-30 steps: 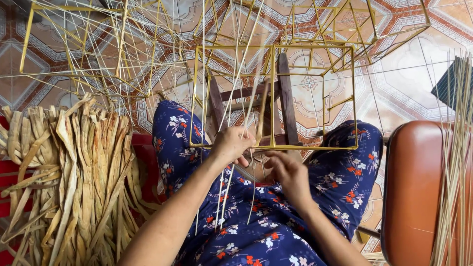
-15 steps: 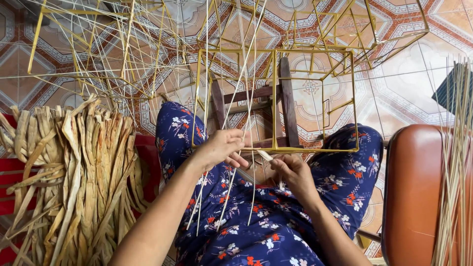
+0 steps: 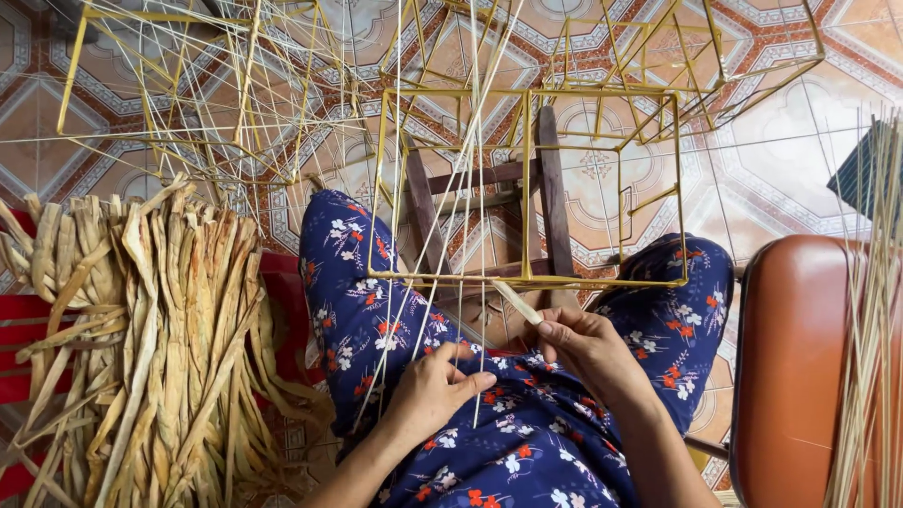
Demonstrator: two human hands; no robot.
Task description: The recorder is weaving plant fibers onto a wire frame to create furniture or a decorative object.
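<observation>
Seated person, blue floral trousers (image 3: 527,452). Left hand (image 3: 435,390) lies on the lap, fingers loosely curled around thin pale reed strands (image 3: 442,235) that run up through the yellow wire frame (image 3: 527,188). Right hand (image 3: 588,348) pinches one flat pale strip (image 3: 517,303) just below the frame's lower bar. Two more wire frames lie behind on the patterned tile floor (image 3: 781,169). One bundle of dried leaves (image 3: 150,329) at left; one brown chair (image 3: 800,376) at right. No packages or labels.
</observation>
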